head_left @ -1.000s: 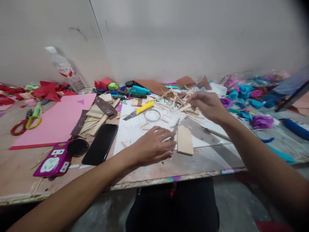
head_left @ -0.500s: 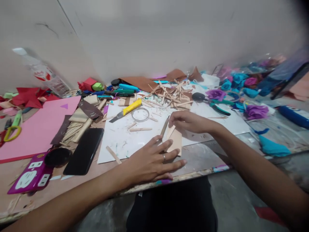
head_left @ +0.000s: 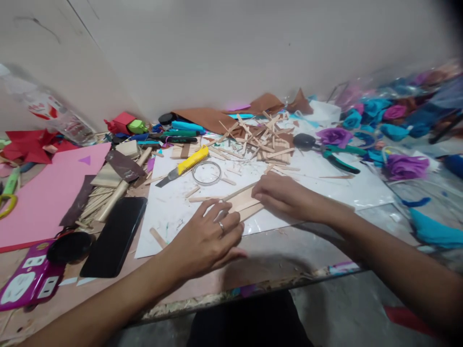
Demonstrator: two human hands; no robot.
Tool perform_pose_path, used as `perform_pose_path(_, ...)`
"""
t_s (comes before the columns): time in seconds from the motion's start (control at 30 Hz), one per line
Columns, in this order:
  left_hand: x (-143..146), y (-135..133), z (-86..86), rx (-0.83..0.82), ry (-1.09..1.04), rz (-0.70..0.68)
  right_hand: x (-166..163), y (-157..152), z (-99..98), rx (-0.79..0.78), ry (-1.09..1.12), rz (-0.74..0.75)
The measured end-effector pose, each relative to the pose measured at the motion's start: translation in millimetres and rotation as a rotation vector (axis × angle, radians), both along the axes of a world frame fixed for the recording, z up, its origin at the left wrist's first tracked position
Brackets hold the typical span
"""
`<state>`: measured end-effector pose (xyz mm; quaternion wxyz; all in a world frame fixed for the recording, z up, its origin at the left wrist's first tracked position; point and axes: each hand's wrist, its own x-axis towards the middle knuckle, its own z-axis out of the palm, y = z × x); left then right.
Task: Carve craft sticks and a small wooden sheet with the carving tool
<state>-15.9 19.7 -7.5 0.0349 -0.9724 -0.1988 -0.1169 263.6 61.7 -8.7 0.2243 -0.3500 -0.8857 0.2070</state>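
A flat, pale wooden piece [head_left: 241,201] lies slantwise between my two hands near the front of the white board [head_left: 260,225]. A line splits it lengthwise, perhaps a stick lying along it, and a thin greyish strip [head_left: 237,192] runs by its far edge. My left hand [head_left: 208,236], with a ring on one finger, has its fingers bent over the left end, the thumb apart. At the other end, my right hand [head_left: 289,198] is closed with its fingers pinching the wood; its fingertips are partly hidden. A yellow box cutter [head_left: 184,165] and a clear tape ring [head_left: 206,173] lie beyond.
Wooden sticks [head_left: 260,137] are heaped at the back. Green-handled pliers [head_left: 340,159] and purple paper flowers [head_left: 407,166] lie right. On the left are a black phone [head_left: 115,236], a purple power strip [head_left: 31,279] and pink paper [head_left: 54,188]. The table edge [head_left: 202,301] runs close in front.
The wooden piece has turned from pointing toward me to lying slantwise across. My left hand has moved left and curled its fingers; my right hand has come slightly nearer. The view has shifted.
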Motion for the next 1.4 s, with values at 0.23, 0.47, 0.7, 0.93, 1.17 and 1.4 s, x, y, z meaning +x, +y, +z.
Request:
perform_pose_path(0.23,-6,5,-10.0,-0.032,-0.11,0.012,-14,-8,-4.4,0.047,-0.018,0.024)
perform_pose_path(0.47,-6,5,-10.7,0.013,-0.082,0.034,1,-5,8.4,0.02,-0.119,0.053)
perform_pose_path(0.7,-10,5,-11.7,0.047,0.004,0.101,-11,-18,2.4,0.032,-0.154,0.093)
perform_pose_path(0.93,-9,7,-17.2,-0.015,-0.022,0.063,-12,-9,-5.6,0.208,-0.03,-0.122)
perform_pose_path(1.17,-3,-1,-14.1,-0.048,-0.079,0.008,-15,3,-19.9,0.225,-0.199,-0.173)
perform_pose_path(1.4,10,-14,-14.1,0.0,-0.123,0.229,-14,-2,-2.4,0.003,0.205,-0.299)
